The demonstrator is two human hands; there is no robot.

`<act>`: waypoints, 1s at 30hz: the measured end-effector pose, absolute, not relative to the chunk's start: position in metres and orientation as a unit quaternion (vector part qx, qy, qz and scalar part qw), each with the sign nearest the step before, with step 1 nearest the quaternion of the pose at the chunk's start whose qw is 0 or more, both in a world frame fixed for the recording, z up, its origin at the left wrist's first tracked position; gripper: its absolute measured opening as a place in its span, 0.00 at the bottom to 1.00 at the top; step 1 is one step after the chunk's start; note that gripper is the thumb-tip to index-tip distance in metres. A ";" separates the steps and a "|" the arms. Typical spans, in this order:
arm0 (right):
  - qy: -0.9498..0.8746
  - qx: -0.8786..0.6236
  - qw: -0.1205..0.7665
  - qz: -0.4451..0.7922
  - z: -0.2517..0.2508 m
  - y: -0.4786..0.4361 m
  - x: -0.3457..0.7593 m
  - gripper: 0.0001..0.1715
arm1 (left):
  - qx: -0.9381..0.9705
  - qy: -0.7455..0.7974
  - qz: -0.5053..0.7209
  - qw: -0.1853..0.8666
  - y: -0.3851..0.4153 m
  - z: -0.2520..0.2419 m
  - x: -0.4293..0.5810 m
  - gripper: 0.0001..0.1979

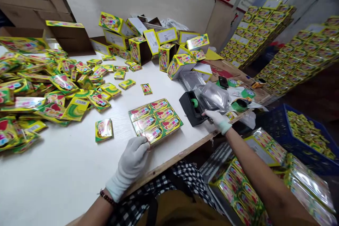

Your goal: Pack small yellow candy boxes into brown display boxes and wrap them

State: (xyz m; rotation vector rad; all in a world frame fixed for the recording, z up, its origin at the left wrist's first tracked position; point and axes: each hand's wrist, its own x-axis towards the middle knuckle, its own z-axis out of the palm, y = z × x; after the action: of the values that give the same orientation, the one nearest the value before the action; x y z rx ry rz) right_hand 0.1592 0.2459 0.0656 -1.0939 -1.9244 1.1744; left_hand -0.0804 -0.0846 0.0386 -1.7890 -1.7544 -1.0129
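Note:
A flat pack [159,118] of several yellow-green printed boxes under shiny clear plastic lies on the white table. My left hand [132,160], in a white glove, closes its fingers on the pack's near-left corner. Farther right, my gloved right hand [218,120] is pinched at the near end of a black tape dispenser [192,109] with a green-cored roll. What those fingertips hold is too small to make out. One small box [104,130] lies left of the pack, and a smaller one [146,89] lies beyond it.
A heap of small boxes [58,91] covers the table's left side. Open display cartons [140,49] are piled at the back. Clear plastic trays [214,95] lie beyond the dispenser. A blue crate [315,141] and packed cartons [235,187] stand below, right of the table edge.

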 end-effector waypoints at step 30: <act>-0.537 -0.439 0.406 0.596 0.022 0.198 0.189 0.26 | -0.683 -0.624 -0.283 0.254 -0.093 0.048 -0.093 0.09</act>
State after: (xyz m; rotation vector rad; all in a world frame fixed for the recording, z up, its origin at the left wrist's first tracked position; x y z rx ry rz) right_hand 0.1893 0.1985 0.0216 -1.1076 -1.3538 1.5027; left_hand -0.0935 -0.0928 0.0478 -1.8546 -1.6952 -0.7676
